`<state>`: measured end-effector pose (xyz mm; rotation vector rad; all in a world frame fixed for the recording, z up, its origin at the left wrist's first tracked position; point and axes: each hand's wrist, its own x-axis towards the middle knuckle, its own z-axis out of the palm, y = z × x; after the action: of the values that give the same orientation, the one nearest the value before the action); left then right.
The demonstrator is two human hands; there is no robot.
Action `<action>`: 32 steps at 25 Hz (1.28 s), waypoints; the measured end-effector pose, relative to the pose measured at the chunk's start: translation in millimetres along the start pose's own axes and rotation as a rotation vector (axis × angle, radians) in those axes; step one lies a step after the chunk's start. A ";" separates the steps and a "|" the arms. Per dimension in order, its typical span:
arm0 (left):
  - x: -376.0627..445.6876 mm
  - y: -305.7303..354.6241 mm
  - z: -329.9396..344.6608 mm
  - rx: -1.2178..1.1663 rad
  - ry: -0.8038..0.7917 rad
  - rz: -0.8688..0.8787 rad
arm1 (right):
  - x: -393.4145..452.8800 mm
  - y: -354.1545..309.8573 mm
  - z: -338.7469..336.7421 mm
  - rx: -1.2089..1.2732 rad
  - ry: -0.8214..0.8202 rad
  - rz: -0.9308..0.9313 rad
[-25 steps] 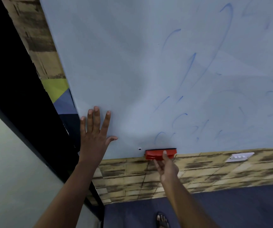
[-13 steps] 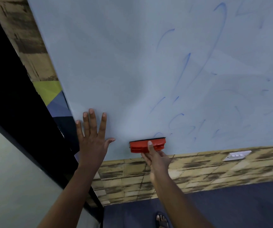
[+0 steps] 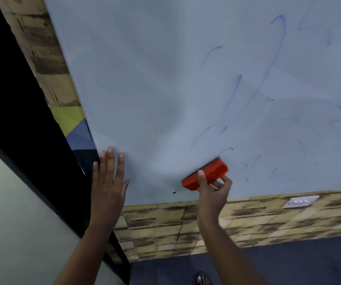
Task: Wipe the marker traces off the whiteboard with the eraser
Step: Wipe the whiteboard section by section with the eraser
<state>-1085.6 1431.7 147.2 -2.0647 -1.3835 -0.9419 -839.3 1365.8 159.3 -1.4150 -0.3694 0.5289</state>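
A large whiteboard (image 3: 165,89) fills the wall ahead, with faint blue marker traces (image 3: 235,87) scattered over its right half. A red eraser (image 3: 210,174) lies tilted against the board near the lower edge, its right end higher. My right hand (image 3: 213,192) grips it from below, thumb on its front face and fingers curled behind. My left hand (image 3: 107,182) presses flat on the board's lower left corner with straight fingers.
Below the board runs a brick-patterned wall strip (image 3: 186,227) with a white switch plate (image 3: 300,201) at the right. A dark door frame (image 3: 31,151) stands on the left. A foot (image 3: 203,280) shows on the dark floor.
The eraser has moved up from the board's bottom edge and tilted, right end raised, wiping over the lowest blue mark. My left hand has stayed pressed on the board.
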 end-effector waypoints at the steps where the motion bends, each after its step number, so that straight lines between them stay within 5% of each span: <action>1: -0.7 -1.5 1.5 0.011 -0.008 0.000 | -11.1 0.0 12.0 -0.140 -0.016 -0.209; 5: -2.8 -6.2 5.0 0.028 -0.008 0.036 | -37.2 40.3 46.3 -0.771 -0.337 -1.000; 7: -3.4 -9.8 3.8 0.039 -0.025 0.044 | -41.1 56.2 50.7 -0.919 -0.408 -1.177; 9: -2.7 -12.9 1.3 0.032 -0.042 0.042 | -37.5 46.2 47.9 -0.850 -0.393 -1.112; 15: 3.6 4.3 -12.7 -0.109 0.154 -0.039 | 15.2 9.7 -19.7 -0.205 -0.005 -0.280; 18: 23.5 21.7 -18.9 -0.125 0.192 -0.022 | 26.4 29.9 -36.6 -0.084 0.027 -0.073; 20: 34.3 26.8 -19.2 -0.108 0.162 0.012 | 27.1 20.9 -33.9 -0.029 0.033 -0.077; 25: 33.3 28.1 -8.1 -0.071 0.083 -0.006 | 16.6 -46.7 -4.6 -0.072 -0.005 -0.433; 32: 30.2 24.0 -0.6 -0.118 0.078 0.018 | -10.9 24.9 6.4 -0.685 -0.220 -0.761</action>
<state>-1055.8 1440.3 170.2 -2.0978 -1.2956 -1.1083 -855.0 1366.9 136.2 -1.7108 -1.2922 -0.0967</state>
